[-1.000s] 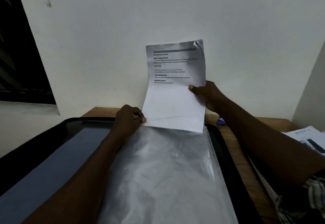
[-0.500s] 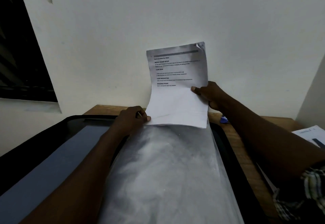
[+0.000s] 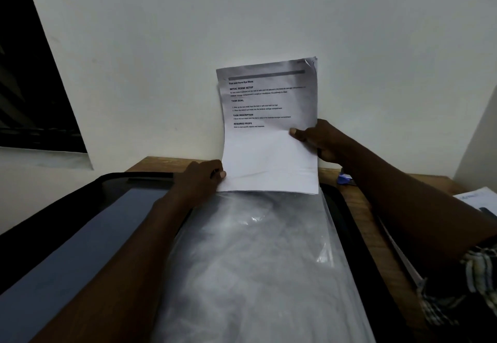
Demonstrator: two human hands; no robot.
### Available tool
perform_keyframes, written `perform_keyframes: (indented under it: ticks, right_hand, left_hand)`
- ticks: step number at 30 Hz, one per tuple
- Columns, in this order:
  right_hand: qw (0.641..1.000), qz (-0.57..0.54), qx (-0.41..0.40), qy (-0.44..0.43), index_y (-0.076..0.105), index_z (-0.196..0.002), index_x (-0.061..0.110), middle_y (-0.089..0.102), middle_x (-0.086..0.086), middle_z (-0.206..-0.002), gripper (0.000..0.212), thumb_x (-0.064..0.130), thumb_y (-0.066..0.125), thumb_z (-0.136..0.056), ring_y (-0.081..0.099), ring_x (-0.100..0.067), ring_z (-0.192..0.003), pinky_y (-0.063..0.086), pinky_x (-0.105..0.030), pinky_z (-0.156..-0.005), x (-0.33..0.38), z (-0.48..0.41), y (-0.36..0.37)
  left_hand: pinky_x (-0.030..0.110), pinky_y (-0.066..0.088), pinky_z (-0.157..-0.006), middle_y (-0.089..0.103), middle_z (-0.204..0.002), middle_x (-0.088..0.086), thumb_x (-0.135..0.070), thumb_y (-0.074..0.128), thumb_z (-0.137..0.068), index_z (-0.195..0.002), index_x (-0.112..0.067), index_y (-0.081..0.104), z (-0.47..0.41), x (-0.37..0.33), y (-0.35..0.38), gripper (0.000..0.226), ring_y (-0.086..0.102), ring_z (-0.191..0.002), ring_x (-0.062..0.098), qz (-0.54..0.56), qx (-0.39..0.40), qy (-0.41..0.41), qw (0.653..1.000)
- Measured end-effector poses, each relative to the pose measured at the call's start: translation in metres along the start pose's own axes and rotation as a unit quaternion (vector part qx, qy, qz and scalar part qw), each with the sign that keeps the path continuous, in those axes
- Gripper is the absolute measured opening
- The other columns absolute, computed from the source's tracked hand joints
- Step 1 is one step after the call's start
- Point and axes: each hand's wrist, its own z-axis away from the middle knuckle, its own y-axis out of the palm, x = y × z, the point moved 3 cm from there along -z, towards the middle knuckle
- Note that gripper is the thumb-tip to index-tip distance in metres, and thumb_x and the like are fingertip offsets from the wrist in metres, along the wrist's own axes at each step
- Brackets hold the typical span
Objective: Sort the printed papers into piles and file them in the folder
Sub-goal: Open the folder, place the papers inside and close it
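As right hand [image 3: 322, 142] pinches sheet [image 3: 269, 159], heading [image 3: 237, 100] reads "TASK GOAL".

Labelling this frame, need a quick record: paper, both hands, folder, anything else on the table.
paper: printed paper held upright, bottom edge at the top of the clear sleeve
left grip: left hand pinches its lower left corner
right grip: right hand pinches its right edge, thumb in front
folder: black folder open on the wooden table
other: small blue object; more papers at right
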Motion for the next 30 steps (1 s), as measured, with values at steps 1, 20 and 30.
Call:
perform_keyframes:
  ticks: [1, 20, 30]
  right_hand:
    - [1.000, 0.003, 0.009, 0.001, 0.049, -0.132, 0.001, 0.058, -0.010, -0.117, 0.045, 0.009, 0.064, -0.091, 0.057, -0.024, -0.102, 0.048, -0.035, -0.090, 0.001, 0.000, -0.001]
    - [0.985, 0.147, -0.078, -0.055, 0.063, -0.114, 0.003, 0.063, -0.015, -0.108, 0.030, 0.023, 0.060, -0.093, 0.060, -0.030, -0.098, 0.052, -0.039, -0.084, -0.010, -0.001, -0.024]
    - [0.977, 0.204, 0.055, -0.016, 0.060, -0.094, 0.001, 0.062, -0.014, -0.100, 0.020, 0.020, 0.064, -0.092, 0.060, -0.027, -0.090, 0.054, -0.036, -0.080, -0.018, -0.001, -0.013]
  left_hand:
    - [0.038, 0.038, -0.083, 0.050, -0.072, -0.014, -0.035, 0.047, -0.099, -0.072, -0.030, 0.044, 0.000, 0.001, 0.001, 0.027, 0.049, -0.091, 0.023, 0.001, 0.000, -0.003, 1.000]
    - [0.032, 0.049, -0.081, 0.059, -0.078, -0.009, -0.023, 0.074, -0.084, -0.067, -0.031, 0.057, -0.017, -0.125, 0.020, 0.025, 0.055, -0.084, 0.017, -0.011, 0.113, 0.163, 0.980]
    - [0.044, 0.053, -0.079, 0.064, -0.075, -0.006, -0.020, 0.069, -0.085, -0.065, -0.027, 0.055, -0.017, -0.135, 0.024, 0.026, 0.062, -0.080, 0.020, 0.021, 0.064, 0.187, 0.980]
